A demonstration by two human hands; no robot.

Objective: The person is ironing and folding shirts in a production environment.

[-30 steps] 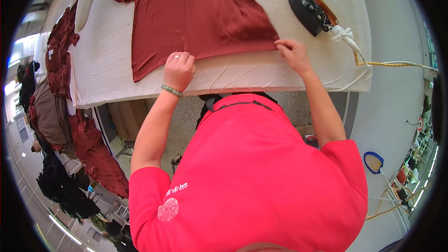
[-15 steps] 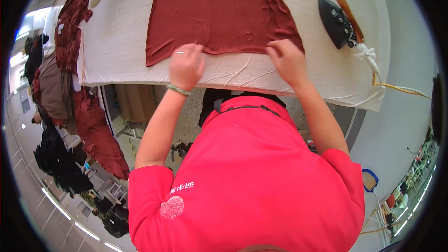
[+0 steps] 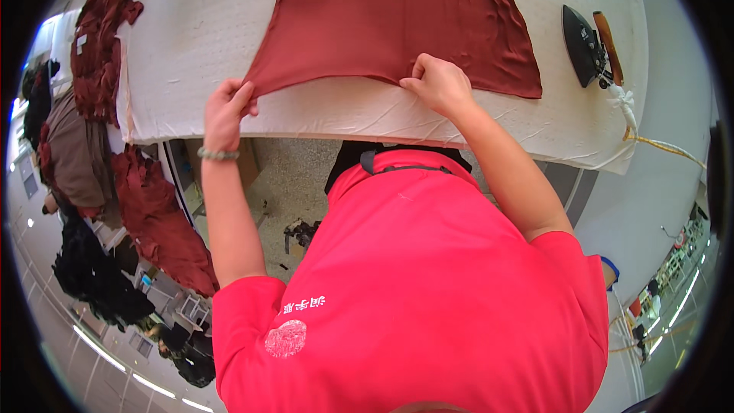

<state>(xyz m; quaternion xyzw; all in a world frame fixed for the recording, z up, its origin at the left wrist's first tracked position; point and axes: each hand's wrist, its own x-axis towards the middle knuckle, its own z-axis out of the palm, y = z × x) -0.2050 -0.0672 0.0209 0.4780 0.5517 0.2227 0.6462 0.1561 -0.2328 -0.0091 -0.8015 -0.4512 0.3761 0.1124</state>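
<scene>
A dark red shirt (image 3: 390, 23) lies on the white padded ironing table (image 3: 191, 53), its bottom hem toward me. At the hem's left corner, my left hand (image 3: 227, 111) pinches the cloth between thumb and fingers. My right hand (image 3: 439, 84) grips the same hem right of its middle. Between both hands the edge is drawn taut in a shallow curve. The hem's right corner lies loose on the table, beyond my right hand. The shirt's upper part runs out of view at the top.
An iron (image 3: 587, 47) with a wooden handle stands on the table's right side, its cord (image 3: 665, 146) trailing right, with white cloth wrapped near the iron. Dark red garments (image 3: 160, 218) hang along the left edge. Further left are brown cloth (image 3: 80, 149) and black garments (image 3: 95, 275).
Both hands have closed on the hem. The left hand has moved left with the corner, stretching the edge; the right has shifted left along it. The view has shifted slightly.
</scene>
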